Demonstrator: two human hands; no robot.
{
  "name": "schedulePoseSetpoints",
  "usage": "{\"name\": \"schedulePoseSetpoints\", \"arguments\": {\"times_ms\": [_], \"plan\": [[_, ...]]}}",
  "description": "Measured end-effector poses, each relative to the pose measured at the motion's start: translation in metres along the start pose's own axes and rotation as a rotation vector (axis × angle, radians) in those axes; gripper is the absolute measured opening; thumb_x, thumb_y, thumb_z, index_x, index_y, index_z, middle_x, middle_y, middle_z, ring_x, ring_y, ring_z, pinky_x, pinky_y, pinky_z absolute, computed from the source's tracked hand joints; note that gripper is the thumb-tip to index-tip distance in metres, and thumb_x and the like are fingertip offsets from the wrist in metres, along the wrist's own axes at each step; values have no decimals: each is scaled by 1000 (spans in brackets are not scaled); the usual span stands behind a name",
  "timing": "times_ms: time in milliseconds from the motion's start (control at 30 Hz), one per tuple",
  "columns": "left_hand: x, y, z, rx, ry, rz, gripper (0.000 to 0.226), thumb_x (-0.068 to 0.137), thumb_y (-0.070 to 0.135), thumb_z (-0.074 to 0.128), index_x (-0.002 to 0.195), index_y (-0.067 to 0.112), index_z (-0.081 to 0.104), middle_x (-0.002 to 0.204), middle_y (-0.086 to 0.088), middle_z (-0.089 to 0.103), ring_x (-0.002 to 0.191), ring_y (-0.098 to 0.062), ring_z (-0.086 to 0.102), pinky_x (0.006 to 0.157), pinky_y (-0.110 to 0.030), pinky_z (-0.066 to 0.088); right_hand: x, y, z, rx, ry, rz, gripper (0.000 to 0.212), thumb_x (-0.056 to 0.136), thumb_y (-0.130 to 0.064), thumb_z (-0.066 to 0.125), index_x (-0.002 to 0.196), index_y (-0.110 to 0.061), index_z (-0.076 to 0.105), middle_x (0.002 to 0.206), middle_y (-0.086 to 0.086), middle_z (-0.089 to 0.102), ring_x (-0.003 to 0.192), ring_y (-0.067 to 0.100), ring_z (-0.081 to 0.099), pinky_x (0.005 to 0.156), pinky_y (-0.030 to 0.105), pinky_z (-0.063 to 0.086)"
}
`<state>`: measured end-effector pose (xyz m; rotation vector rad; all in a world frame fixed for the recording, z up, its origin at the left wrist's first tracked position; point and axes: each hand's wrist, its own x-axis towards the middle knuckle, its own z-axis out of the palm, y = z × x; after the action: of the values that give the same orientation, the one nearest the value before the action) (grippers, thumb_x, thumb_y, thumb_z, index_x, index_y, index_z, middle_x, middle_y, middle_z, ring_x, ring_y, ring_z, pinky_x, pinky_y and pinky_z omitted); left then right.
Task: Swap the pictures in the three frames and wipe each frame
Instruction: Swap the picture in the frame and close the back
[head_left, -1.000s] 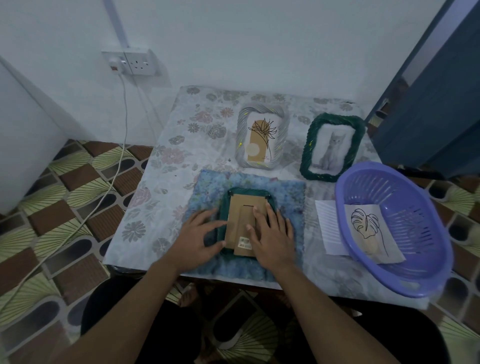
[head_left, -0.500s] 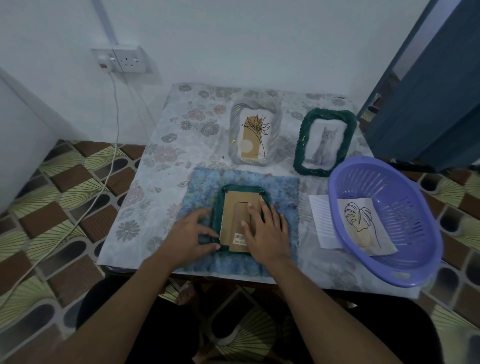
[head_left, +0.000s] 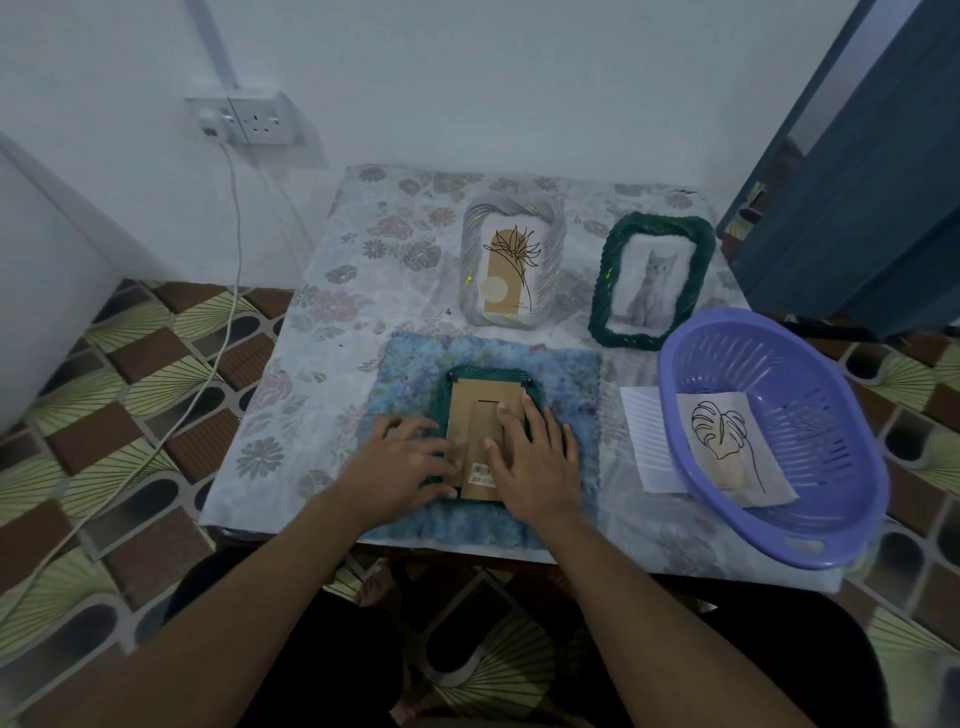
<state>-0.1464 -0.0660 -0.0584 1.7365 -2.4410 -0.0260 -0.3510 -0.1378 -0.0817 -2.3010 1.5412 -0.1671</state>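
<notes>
Here, both hands lie flat and apart on the face-down green frame (head_left: 488, 375). The right hand (head_left: 535, 457) presses straight fingers on the cardboard backing (head_left: 475, 415). The left hand (head_left: 400, 462) rests spread at the frame's left rim, gripping nothing. I read this as seating or loosening the backing while the frame is kept from sliding.

The frame lies on a blue cloth (head_left: 566, 374) by the front edge of the desk (head_left: 322, 364), probably to spare its face and keep the wiper close. Toward the far edge sit a silver frame (head_left: 470, 244) with a plant drawing and, nearer the far right corner, a cat frame (head_left: 605, 291). A purple basket (head_left: 810, 395) at the front right corner holds a loose leaf drawing (head_left: 727, 447), likely a picture awaiting its frame.
</notes>
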Motion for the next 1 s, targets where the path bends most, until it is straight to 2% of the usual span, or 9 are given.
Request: {"name": "schedulePoseSetpoints", "arguments": {"times_ms": [133, 300, 433, 533, 600, 700, 767, 900, 1000], "plan": [[-5, 1, 13, -65, 89, -54, 41, 87, 59, 42, 92, 37, 76, 115, 18, 69, 117, -16, 46, 90, -42, 29, 0, -1, 0, 2, -6, 3, 55, 101, -56, 27, 154, -39, 23, 166, -6, 8, 152, 22, 6, 121, 44, -1], [-11, 12, 24, -177, 178, -231, 35, 87, 57, 47, 88, 37, 74, 117, 22, 67, 115, -12, 46, 85, -38, 22, -1, -1, -1, -3, -4, 7, 55, 101, -56, 27, 154, -39, 23, 166, -6, 9, 152, 21, 7, 121, 43, -1], [-11, 14, 28, -246, 135, -324, 33, 87, 59, 50, 92, 38, 74, 123, 25, 64, 117, -14, 43, 89, -49, 35, -2, -2, -2, -4, 12, -1, 54, 101, -55, 29, 153, -38, 27, 165, -5, 12, 151, 22, 9, 121, 44, 1], [-8, 17, 22, -399, -2, -496, 8, 86, 51, 66, 91, 46, 69, 127, 33, 56, 119, -8, 35, 99, -41, 31, -2, -2, -2, 2, 5, 2, 54, 101, -55, 28, 153, -39, 25, 165, -5, 11, 151, 21, 9, 121, 43, 0], [-3, 21, 14, -502, -53, -584, 10, 85, 47, 69, 80, 51, 61, 122, 38, 53, 120, -5, 34, 104, -41, 27, -2, -2, -2, 4, 6, 2, 55, 101, -55, 28, 153, -39, 24, 166, -5, 10, 151, 21, 8, 121, 43, 0], [3, 27, 13, -687, 76, -638, 12, 88, 48, 61, 77, 48, 63, 113, 37, 57, 119, -8, 47, 104, -38, 30, -2, -2, -2, 12, 2, -3, 55, 101, -56, 28, 153, -39, 24, 166, -4, 11, 152, 22, 9, 121, 44, 1], [3, 32, 17, -673, 146, -652, 17, 86, 59, 46, 93, 55, 61, 118, 33, 56, 124, -14, 47, 106, -44, 33, -1, -2, -2, 10, 1, 1, 55, 101, -56, 28, 153, -39, 25, 166, -4, 11, 152, 22, 9, 121, 44, 1], [1, 46, 24, -372, -64, -602, 58, 93, 62, 21, 146, 44, 36, 159, 16, 24, 148, -16, 11, 112, -46, 13, -1, -2, -2, -5, 0, 4, 55, 101, -56, 28, 153, -39, 24, 166, -5, 10, 151, 22, 10, 122, 44, 1], [-1, 51, 27, -242, -147, -553, 62, 94, 69, 8, 152, 49, 10, 164, 16, 1, 151, -15, -8, 117, -48, -5, 0, -2, -2, -8, -23, 5, 55, 101, -56, 27, 154, -40, 22, 166, -5, 8, 152, 21, 9, 121, 44, 0]]}}
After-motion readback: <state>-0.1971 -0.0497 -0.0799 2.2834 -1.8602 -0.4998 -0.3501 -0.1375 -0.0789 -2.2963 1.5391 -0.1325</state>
